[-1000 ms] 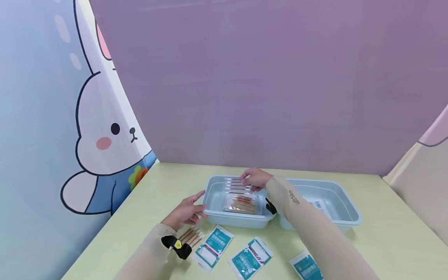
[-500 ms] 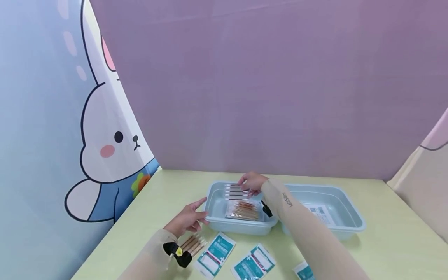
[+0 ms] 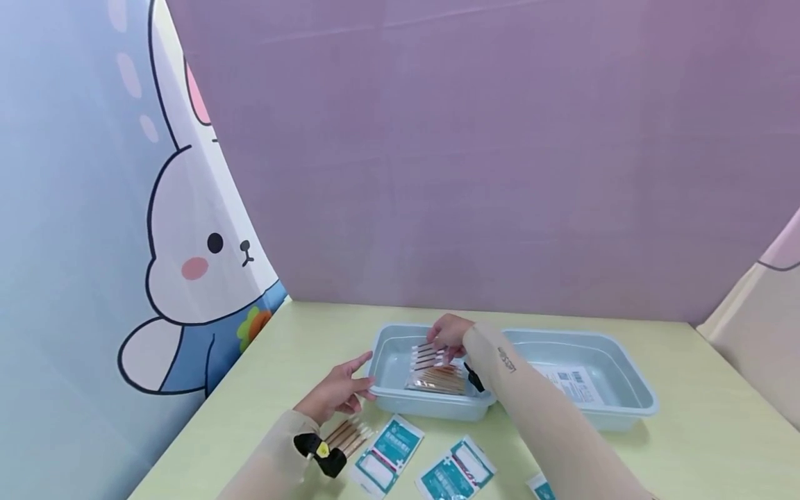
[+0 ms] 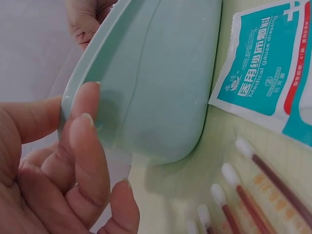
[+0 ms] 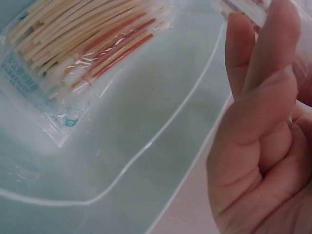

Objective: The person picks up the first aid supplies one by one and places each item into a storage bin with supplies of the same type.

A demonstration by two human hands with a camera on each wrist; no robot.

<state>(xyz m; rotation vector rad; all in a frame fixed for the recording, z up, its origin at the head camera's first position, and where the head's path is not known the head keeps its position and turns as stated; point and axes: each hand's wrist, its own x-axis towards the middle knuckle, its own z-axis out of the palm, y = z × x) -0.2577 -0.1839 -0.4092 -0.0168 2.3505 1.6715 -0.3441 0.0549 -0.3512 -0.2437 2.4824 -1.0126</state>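
Note:
My left hand pinches the left rim of a pale blue plastic basin, thumb on one side and fingers on the other. The basin's outer wall fills much of the left wrist view. Over the basin, my right hand pinches the right end of a clear pack of cotton swabs with dark sticks and white tips. This pack is tilted and overlaps a clear bag of wooden-stick swabs inside the basin. The right wrist view shows the wooden sticks up close.
A second pale blue basin stands on the right, holding a white labelled packet. Nearer lie teal-and-white gauze dressing packets, one partly behind my right sleeve. Another swab pack lies beside my left wrist.
The held swab pack has tilted and come nearer me, now overlapping the wooden-stick bag. My right hand has shifted slightly with it. My left hand stays on the rim; the head view has shifted a little.

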